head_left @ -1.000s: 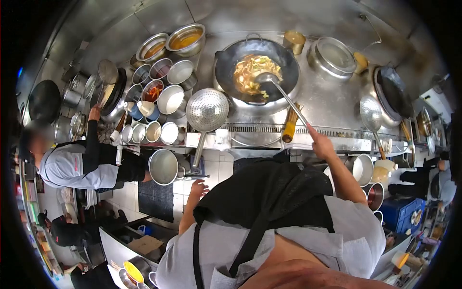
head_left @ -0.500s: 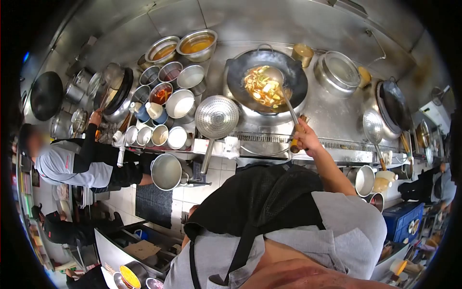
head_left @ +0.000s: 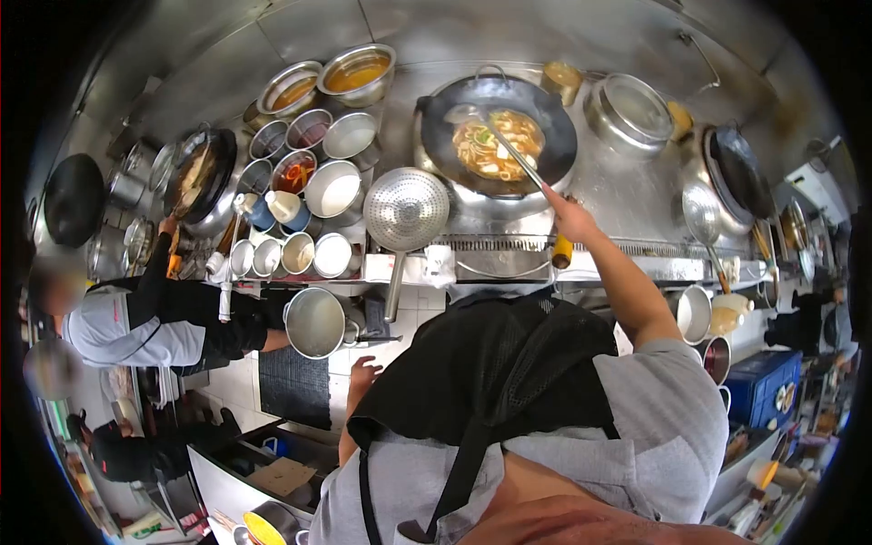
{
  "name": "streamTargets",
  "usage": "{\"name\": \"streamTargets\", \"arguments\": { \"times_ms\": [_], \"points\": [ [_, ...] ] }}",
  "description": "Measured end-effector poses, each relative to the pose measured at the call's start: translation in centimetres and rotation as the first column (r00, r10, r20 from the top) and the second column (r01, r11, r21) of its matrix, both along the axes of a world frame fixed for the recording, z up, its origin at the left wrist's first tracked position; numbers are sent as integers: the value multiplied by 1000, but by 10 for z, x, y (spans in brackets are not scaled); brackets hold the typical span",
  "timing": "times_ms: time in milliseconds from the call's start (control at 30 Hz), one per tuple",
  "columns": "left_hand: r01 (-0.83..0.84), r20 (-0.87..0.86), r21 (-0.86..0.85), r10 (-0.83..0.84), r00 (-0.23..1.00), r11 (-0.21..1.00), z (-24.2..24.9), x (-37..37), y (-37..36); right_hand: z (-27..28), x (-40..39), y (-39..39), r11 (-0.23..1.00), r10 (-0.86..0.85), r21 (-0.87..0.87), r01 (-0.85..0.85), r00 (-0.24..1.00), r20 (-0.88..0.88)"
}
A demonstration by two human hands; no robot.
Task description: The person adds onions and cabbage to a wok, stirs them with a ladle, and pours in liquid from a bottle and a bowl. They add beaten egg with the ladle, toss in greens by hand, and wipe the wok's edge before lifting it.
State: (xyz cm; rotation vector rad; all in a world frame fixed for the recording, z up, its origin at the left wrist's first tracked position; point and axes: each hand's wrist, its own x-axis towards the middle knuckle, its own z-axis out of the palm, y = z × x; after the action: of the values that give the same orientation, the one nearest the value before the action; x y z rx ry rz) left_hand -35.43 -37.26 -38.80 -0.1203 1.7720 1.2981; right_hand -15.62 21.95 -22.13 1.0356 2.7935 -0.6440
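Since the right hand is closed firmly around the handle end of a long silver metal ladle, it's obviously the nearer one to the round dark metal wok. Shaft slants away and leftward, crossing the brown-sauced food with pale chunks, bowl end over by the wok's far-left side. Left hand's well apart, down beside the black cloth apron, fingers loosely curled, nothing visible in it.

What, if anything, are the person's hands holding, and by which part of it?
The right hand holds the ladle by the near end of its handle; the left hand appears empty.
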Motion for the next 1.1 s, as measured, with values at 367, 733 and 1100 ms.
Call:
{"name": "streamTargets", "arguments": {
  "times_ms": [367,733,1100],
  "points": [
    [211,53,-113,-207,977,971,-54,-11,-5,167,139,-76,991,-102,78,111,989,-110],
    [278,279,-120,-236,931,953,-114,-56,40,81,131,-61,989,-137,81,125,974,179],
    [243,272,-145,-197,942,959,-40,-40,86,126,161,-96,951,-155,-299,76,955,-252]
  ]
}}
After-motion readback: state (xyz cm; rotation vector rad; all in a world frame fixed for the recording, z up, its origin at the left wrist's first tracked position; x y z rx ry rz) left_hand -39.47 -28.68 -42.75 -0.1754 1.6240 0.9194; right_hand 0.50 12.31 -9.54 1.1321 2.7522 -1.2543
